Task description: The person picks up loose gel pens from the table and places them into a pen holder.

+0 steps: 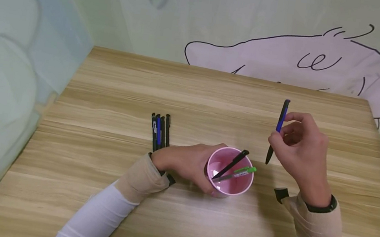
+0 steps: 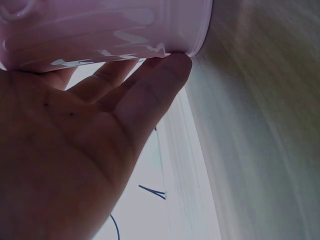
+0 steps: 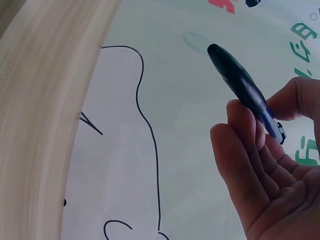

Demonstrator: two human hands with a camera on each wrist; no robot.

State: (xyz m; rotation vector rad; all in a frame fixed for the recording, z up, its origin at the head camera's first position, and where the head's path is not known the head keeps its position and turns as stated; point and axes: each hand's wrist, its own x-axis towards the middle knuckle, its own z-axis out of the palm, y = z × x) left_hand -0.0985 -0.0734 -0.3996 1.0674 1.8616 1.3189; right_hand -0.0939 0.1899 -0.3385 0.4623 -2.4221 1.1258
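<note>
My left hand (image 1: 193,162) curls round the left side of a pink cup (image 1: 246,188), thumb at the near side and fingers behind. Its open mouth faces up, and a black pen (image 1: 232,164) and a clear pen with a green end (image 1: 236,175) lean inside. In the left wrist view, the hand's fingers (image 2: 155,85) lie along the pink wall. To the right of the cup, my right hand (image 1: 302,148) pinches a blue and black pen (image 1: 280,121) between thumb and fingers, above the table. That pen (image 3: 240,82) points its dark end up-left in the right wrist view.
Several black and blue pens (image 1: 160,130) lie side by side left of the cup, their near ends hidden by my left wrist. The wood-grain table (image 1: 126,83) meets a wall (image 1: 224,12) with cartoon drawings at its far edge.
</note>
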